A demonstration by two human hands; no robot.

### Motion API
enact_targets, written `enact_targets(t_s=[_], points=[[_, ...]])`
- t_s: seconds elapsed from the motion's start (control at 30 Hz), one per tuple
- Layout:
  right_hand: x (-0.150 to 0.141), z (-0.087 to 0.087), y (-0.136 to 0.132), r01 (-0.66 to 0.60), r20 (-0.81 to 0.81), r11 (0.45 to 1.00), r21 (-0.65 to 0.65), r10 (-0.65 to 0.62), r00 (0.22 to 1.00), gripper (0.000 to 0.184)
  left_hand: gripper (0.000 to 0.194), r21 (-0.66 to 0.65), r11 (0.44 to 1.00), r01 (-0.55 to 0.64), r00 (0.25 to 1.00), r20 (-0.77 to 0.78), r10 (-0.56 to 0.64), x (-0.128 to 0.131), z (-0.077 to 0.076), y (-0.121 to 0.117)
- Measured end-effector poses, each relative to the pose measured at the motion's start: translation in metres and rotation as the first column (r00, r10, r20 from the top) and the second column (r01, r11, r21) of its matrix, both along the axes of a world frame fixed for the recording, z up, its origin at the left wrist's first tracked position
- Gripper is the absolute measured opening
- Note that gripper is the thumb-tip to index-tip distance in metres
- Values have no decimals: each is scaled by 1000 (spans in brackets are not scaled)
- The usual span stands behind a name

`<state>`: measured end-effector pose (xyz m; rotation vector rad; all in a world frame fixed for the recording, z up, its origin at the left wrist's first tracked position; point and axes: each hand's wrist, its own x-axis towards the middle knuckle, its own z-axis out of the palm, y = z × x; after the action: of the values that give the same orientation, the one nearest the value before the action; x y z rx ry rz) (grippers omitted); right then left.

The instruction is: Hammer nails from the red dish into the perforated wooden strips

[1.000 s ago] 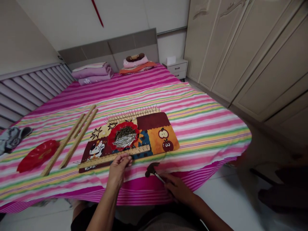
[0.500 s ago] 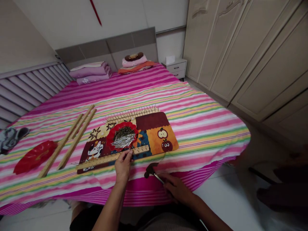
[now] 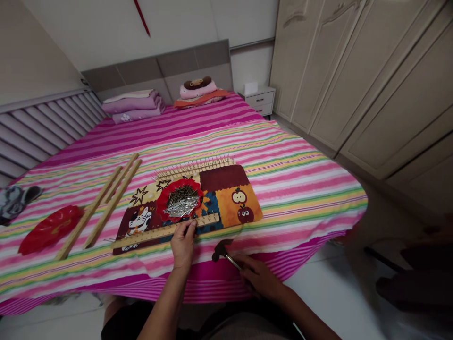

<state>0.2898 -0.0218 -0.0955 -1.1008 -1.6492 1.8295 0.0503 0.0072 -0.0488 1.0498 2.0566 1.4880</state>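
My left hand (image 3: 183, 243) rests at the near side of a wooden strip (image 3: 148, 234), thumb and fingertips pinched together over it. What sits in that pinch is too small to make out. Nails stand in the strip's right end, and dark marks run along its left part. In my right hand (image 3: 260, 276) is a hammer (image 3: 222, 249), its head low over the bed edge. Just behind the strip, a red scalloped dish (image 3: 160, 208) holds a heap of loose nails (image 3: 182, 200). Both lie on a patterned mat (image 3: 230, 184).
Another wooden strip (image 3: 198, 168), bristling with nails, lies along the mat's far edge. Several bare wooden strips (image 3: 109, 210) and a red plate (image 3: 53, 229) lie on the left. Folded bedding (image 3: 136, 107) is by the headboard, with a nightstand (image 3: 260, 100) beyond.
My left hand and forearm have shifted very slightly to the right, with the fingertips still at the strip. The right hand and hammer look unmoved.
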Motion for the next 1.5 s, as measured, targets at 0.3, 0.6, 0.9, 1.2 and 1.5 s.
enact_targets(t_s=[0.3, 0.6, 0.9, 1.2, 1.5], points=[[-4, 36, -5, 24, 57, 985, 172, -34, 998, 49, 25, 32, 992, 121, 962, -252, -110, -3, -5, -2], [-40, 113, 24, 25, -30, 825, 565, -10, 1000, 46, 22, 12, 988, 157, 947, -285, -147, -3, -6, -4], [-57, 115, 28, -47, 8, 798, 601, 52, 999, 52, 19, 6, 986, 168, 938, -309, -158, -2, -4, -5], [-12, 68, 0, -34, 69, 942, 335, 11, 998, 50, 24, 25, 990, 141, 956, -263, -130, -2, -5, -9], [-4, 6, -7, -33, 111, 985, 170, 14, 994, 51, 24, -147, 989, -20, 749, -657, -83, -50, 54, 11]])
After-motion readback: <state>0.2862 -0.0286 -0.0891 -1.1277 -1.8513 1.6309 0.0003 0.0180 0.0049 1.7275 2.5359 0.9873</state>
